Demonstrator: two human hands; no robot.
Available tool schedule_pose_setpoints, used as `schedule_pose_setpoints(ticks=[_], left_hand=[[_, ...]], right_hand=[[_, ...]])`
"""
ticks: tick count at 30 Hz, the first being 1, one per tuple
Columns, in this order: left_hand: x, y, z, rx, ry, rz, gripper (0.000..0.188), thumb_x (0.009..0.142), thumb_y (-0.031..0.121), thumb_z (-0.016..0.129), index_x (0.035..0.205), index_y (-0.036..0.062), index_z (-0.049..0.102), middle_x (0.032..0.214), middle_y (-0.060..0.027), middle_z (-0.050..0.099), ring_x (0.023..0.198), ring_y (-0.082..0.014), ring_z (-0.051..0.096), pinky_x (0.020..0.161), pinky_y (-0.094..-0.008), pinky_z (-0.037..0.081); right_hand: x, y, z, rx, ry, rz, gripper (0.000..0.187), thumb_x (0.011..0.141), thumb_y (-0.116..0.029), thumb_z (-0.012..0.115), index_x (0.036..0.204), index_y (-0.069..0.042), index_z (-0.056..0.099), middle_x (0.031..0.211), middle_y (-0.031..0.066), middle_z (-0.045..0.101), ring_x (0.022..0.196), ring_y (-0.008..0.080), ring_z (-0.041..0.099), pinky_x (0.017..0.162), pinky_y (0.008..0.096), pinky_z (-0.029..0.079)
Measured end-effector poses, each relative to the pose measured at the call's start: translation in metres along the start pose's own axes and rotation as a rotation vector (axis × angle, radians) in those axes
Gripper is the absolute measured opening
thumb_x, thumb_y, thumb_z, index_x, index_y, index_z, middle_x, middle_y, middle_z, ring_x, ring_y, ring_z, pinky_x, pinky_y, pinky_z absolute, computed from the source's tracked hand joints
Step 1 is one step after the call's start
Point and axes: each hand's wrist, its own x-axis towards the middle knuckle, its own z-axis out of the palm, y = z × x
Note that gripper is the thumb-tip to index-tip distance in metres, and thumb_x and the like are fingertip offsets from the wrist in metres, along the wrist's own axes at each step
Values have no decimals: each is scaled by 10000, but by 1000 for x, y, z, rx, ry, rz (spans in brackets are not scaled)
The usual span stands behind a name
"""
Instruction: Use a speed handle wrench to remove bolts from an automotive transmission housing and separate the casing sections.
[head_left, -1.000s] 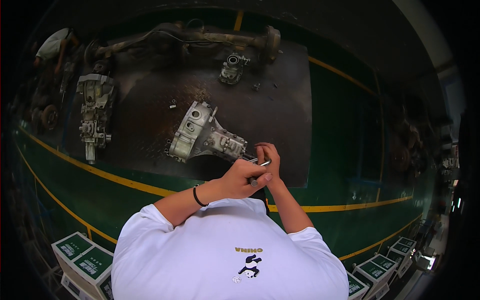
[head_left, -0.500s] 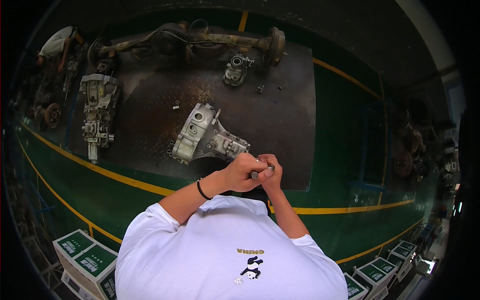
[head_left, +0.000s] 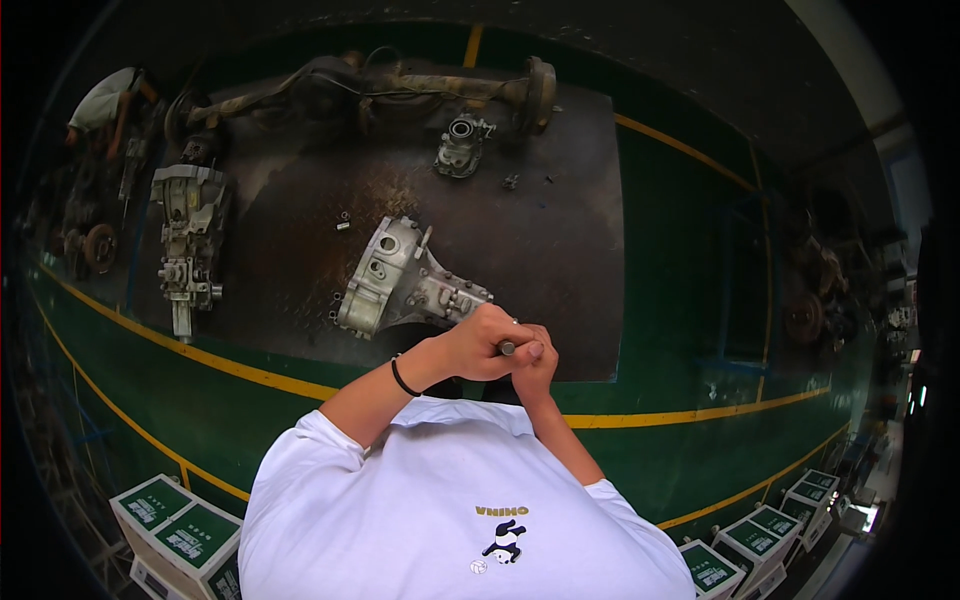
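Just beyond my shirt front, my left hand (head_left: 482,343), with a black band on its wrist, is closed around a metal rod-like tool whose round end (head_left: 507,348) pokes out of the fist. Pressed against it on the right is my right hand (head_left: 537,368). Its fingers are curled, and what they hold is mostly hidden, though they meet at the same tool. Right past the hands lies a silver gearbox housing (head_left: 372,290), its wide bell end to the left and its narrow end partly behind my left hand.
The dark metal table (head_left: 560,260) carries a second gearbox (head_left: 190,240) at left, a smaller housing (head_left: 460,147), small loose parts (head_left: 344,222) and a long axle (head_left: 440,88) at the far side. A person (head_left: 105,105) bends over parts at far left. White-green boxes (head_left: 175,525) stand behind.
My right hand has drawn in against my left, and less of the tool shows between them. The view has shifted slightly; the parts on the table lie as before.
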Motion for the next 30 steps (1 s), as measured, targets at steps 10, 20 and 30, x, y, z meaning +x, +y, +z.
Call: schedule_pose_setpoints(ticks=[10, 20, 30], left_hand=[[-3, 3, 0, 44, 19, 4, 347, 977, 177, 617, 663, 39, 567, 526, -104, 422, 439, -282, 435, 452, -384, 327], [-15, -1, 6, -26, 308, -219, 511, 1055, 331, 544, 660, 12, 484, 570, -9, 477, 509, -84, 435, 477, -287, 334], [-6, 44, 12, 50, 327, -11, 477, 1057, 208, 535, 635, 9, 433, 542, -6, 457, 459, -124, 387, 471, -290, 302]], right_hand=[[-5, -4, -6, 29, -55, 5, 26, 901, 9, 650, 916, 27, 660, 946, 142, 688, 895, 283, 661, 803, 352, 524], [-3, -10, -15, 135, -151, 210, 251, 975, -102, 640, 1205, -2, 644, 1050, 112, 687, 978, 193, 657, 879, 305, 512], [-29, 2, -27, 306, -217, 298, 420, 982, -149, 666, 1367, -24, 555, 1138, 103, 678, 984, 137, 637, 873, 286, 518]])
